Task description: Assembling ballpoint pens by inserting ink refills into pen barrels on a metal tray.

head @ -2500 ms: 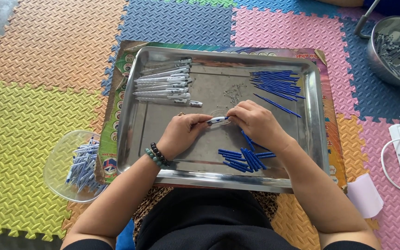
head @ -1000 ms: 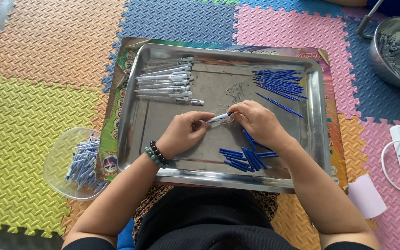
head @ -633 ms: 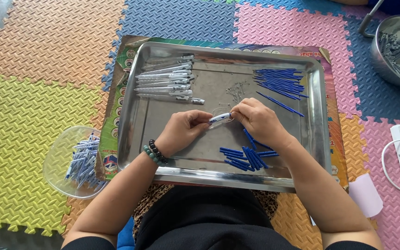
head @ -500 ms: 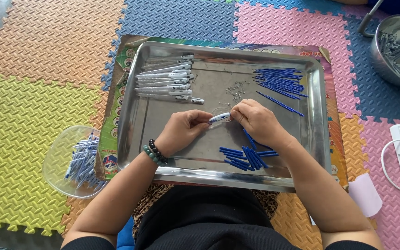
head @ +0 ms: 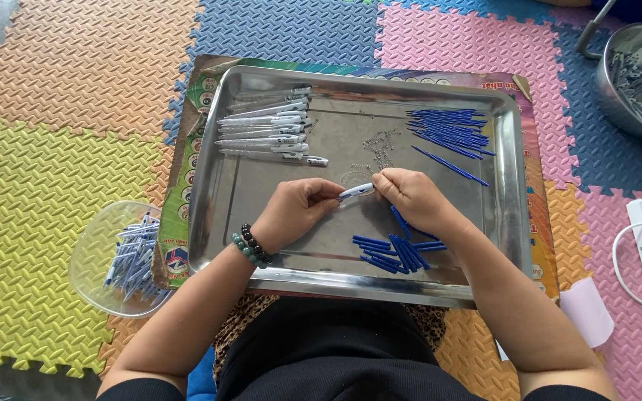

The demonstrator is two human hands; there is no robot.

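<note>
- Pen barrel (head: 356, 191), white, pinched end to end between left hand (head: 296, 213) and right hand (head: 409, 199), above tray (head: 209, 186) centre.
- Best kept level, grip clenched, over tray to catch springs (head: 380, 148).

Bright, even daylight, soft shadows, mild glare on the steel tray (head: 221, 186), sharp focus throughout.

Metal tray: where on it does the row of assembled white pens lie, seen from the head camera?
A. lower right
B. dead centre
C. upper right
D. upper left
D: the white pens lie in a row at the upper left of the metal tray, far from both hands, with blue refills at upper right.
</note>
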